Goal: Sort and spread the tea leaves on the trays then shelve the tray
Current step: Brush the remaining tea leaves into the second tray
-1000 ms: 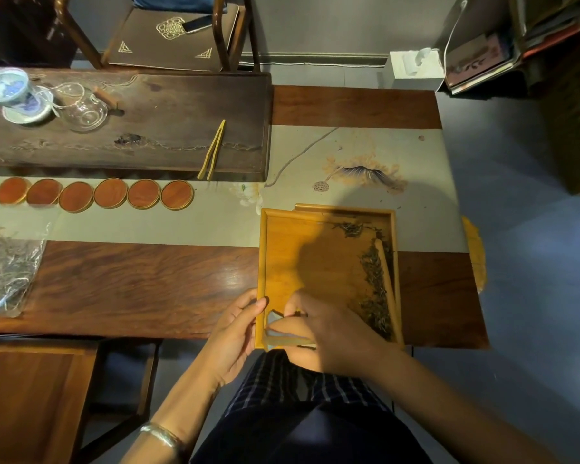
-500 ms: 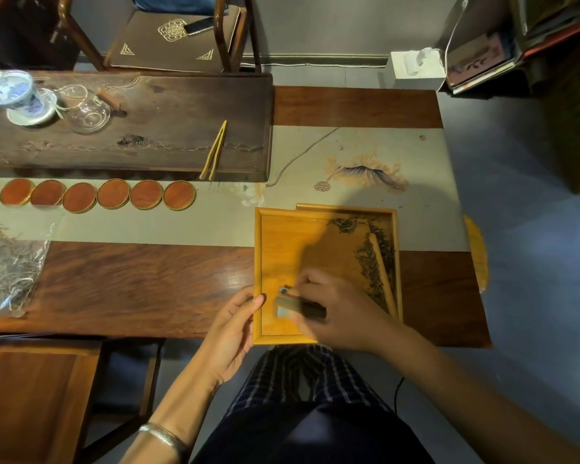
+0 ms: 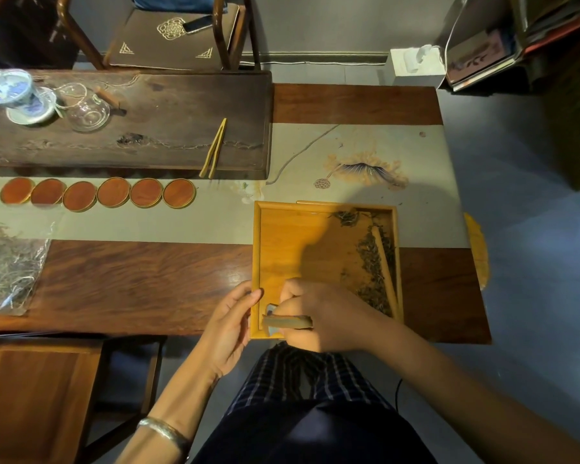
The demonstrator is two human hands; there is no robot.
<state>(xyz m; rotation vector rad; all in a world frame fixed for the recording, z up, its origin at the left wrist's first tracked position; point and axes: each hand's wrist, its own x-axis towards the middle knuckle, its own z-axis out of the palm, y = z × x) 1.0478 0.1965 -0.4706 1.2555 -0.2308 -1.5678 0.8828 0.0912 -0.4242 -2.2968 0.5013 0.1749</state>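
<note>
Now square wooden tray (image 3: 283, 236), left hand (image 3: 226, 324) gripping its rim, right hand (image 3: 318, 316) pinching flat scraper (image 3: 287, 321), wiry dark tea leaves (image 3: 370, 259).

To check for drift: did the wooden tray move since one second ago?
Yes. The wooden tray slid slightly left, toward the coasters; the left hand holds its rim.
</note>
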